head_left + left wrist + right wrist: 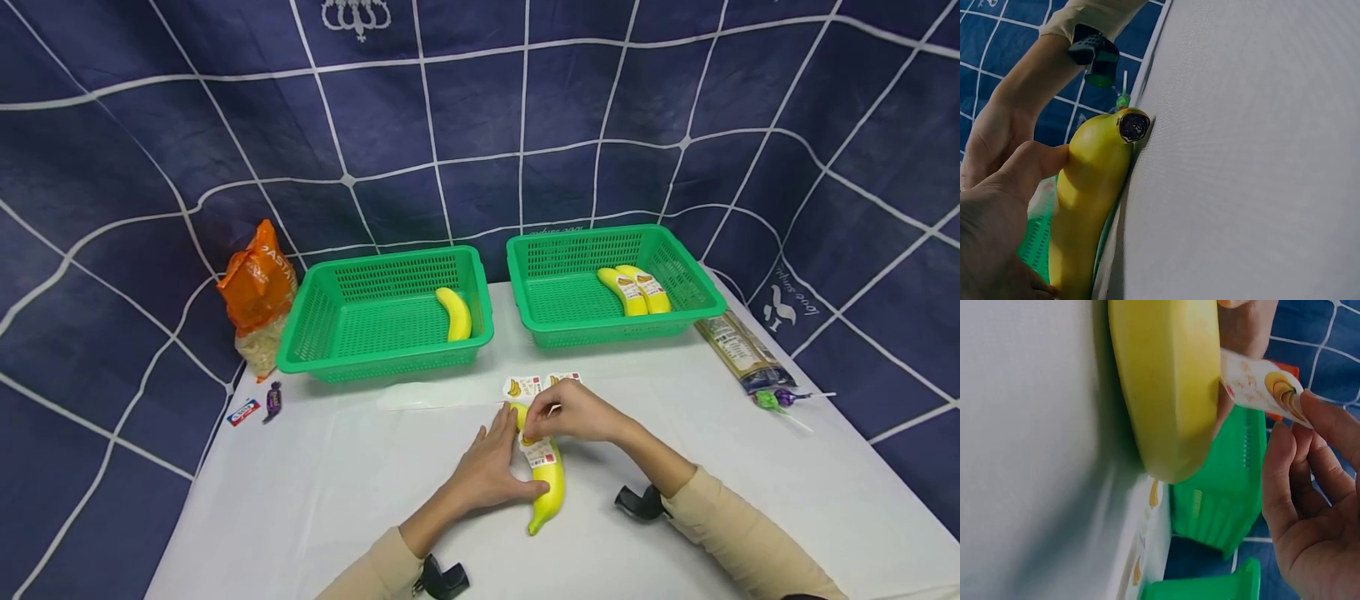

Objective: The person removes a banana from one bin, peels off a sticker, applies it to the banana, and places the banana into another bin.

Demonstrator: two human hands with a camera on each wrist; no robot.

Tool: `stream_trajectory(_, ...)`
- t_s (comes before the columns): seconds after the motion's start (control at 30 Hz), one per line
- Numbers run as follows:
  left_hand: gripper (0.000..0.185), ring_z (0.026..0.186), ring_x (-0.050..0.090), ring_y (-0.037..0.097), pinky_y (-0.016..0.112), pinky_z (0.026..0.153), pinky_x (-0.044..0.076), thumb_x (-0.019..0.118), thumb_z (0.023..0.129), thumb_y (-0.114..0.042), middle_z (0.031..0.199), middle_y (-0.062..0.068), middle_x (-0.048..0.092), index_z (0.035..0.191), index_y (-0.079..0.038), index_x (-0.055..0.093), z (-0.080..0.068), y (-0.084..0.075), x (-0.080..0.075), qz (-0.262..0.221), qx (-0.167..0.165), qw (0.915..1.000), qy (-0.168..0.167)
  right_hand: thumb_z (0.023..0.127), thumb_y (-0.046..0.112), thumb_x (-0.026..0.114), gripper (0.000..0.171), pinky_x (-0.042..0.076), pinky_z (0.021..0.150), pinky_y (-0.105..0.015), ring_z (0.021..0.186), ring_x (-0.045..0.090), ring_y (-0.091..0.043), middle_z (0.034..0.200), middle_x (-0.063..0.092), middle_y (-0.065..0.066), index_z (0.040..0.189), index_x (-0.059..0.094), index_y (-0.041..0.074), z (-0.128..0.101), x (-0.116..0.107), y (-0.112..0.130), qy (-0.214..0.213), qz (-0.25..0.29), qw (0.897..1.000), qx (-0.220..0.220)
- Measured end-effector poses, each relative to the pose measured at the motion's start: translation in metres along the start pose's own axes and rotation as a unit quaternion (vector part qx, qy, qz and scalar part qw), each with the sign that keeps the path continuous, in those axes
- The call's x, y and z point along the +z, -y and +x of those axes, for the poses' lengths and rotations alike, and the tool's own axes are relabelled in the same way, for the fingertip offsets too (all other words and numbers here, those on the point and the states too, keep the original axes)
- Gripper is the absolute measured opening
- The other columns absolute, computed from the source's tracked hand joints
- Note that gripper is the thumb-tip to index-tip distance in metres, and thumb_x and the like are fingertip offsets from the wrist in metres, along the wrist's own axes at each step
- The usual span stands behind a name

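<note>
Banana (550,482) on the bench (337,467) at 6 o'clock from the baskets (386,312): left hand (491,471) steadies its firm, bruisable flank; right hand (573,412) pinches the light, flimsy, half-stuck label (538,452) by its free end.

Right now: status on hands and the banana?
Left hand steadies banana flat on table. Right hand pinches label sticker, partly stuck on the banana. Nothing blocking; sticker sheet just beyond.
</note>
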State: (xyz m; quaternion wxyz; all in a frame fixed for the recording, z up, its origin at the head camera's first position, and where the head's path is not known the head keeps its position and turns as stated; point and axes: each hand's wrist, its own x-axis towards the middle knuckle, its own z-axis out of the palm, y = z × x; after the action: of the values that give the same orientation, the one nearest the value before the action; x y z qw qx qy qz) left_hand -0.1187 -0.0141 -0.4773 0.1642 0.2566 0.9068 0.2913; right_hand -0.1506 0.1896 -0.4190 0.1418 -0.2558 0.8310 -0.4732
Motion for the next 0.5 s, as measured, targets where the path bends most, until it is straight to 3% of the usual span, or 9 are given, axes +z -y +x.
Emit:
stream_trajectory(0.13, 0.123, 0.153, 0.01, 0.024, 0.054, 0.122, 0.019, 0.07, 0.071, -0.067, 0.165, 0.013, 0.005, 0.156, -0.001, 0.011, 0.001, -0.001, 0.0, 0.008, 0.0, 1.0, 0.0, 0.086, 0.014, 0.073, 0.011, 0.053, 0.069, -0.021, 0.075, 0.061, -0.006, 0.085, 0.073, -0.006, 0.089, 0.074, 0.003, -0.005, -0.017, 0.006, -0.033, 0.036, 0.999, 0.01)
stream_trajectory(0.23, 0.123, 0.153, 0.01, 0.024, 0.053, 0.122, 0.018, 0.07, 0.071, -0.067, 0.165, 0.013, 0.004, 0.156, -0.001, 0.011, 0.002, -0.001, 0.0, 0.012, -0.002, 0.9999, 0.002, 0.086, 0.015, 0.073, 0.011, 0.051, 0.066, -0.02, 0.072, 0.06, -0.007, 0.084, 0.072, -0.004, 0.088, 0.074, 0.004, -0.005, -0.023, 0.008, -0.023, 0.035, 0.999, 0.023)
stream_trajectory(0.33, 0.122, 0.153, 0.009, 0.024, 0.053, 0.122, 0.018, 0.07, 0.071, -0.067, 0.165, 0.013, 0.005, 0.156, -0.001, 0.012, 0.001, 0.0, 0.001, 0.007, -0.003, 1.0, 0.002, 0.086, 0.016, 0.074, 0.011, 0.05, 0.064, -0.021, 0.07, 0.058, -0.007, 0.082, 0.071, -0.001, 0.088, 0.075, 0.005, -0.003, -0.019, 0.005, 0.0, 0.033, 0.999, 0.04)
stream_trajectory(0.5, 0.122, 0.153, 0.01, 0.023, 0.054, 0.122, 0.017, 0.07, 0.071, -0.068, 0.165, 0.012, 0.005, 0.156, -0.003, 0.011, 0.001, 0.002, 0.001, -0.004, 0.005, 1.0, -0.002, 0.084, 0.01, 0.072, 0.008, 0.057, 0.065, -0.035, 0.066, 0.059, -0.007, 0.076, 0.071, -0.002, 0.086, 0.075, 0.003, 0.002, -0.007, -0.004, 0.006, 0.036, 0.998, 0.059)
